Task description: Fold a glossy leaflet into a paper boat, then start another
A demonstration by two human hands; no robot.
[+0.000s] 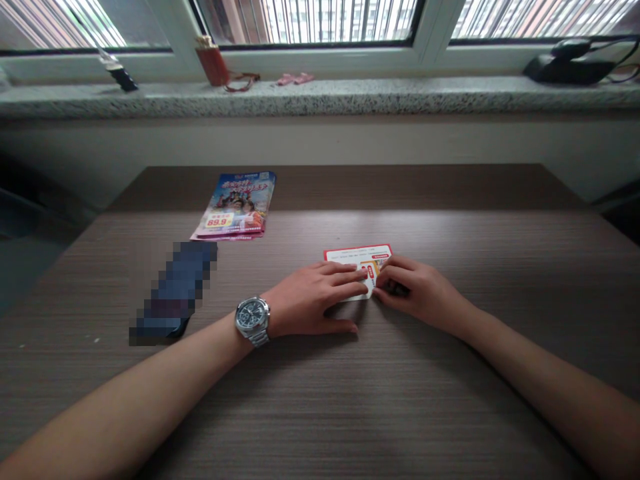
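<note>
the left hand (313, 297) lies flat, fingers stretched out and thumb set apart — palm down over the lower left of a small leaflet (357, 253) with a red border. a hand laid so broadly probably serves as a weight, keeping the paper from sliding on the smooth tabletop (320, 413). the right hand (420, 287) looks to be pinching the leaflet's right edge near the lower corner, thumb and fingertips drawn together; how much paper is between them is hidden. an edge is likely the easiest part of thin paper to grip.

the leaflet lies in front of the person, slightly right of the middle, within easy reach of both hands. the stack of flyers (240, 207) and the dark, blurred-over object (177, 290) lie off to the left — well apart from the leaflet, which presumably leaves room for the hands.
</note>
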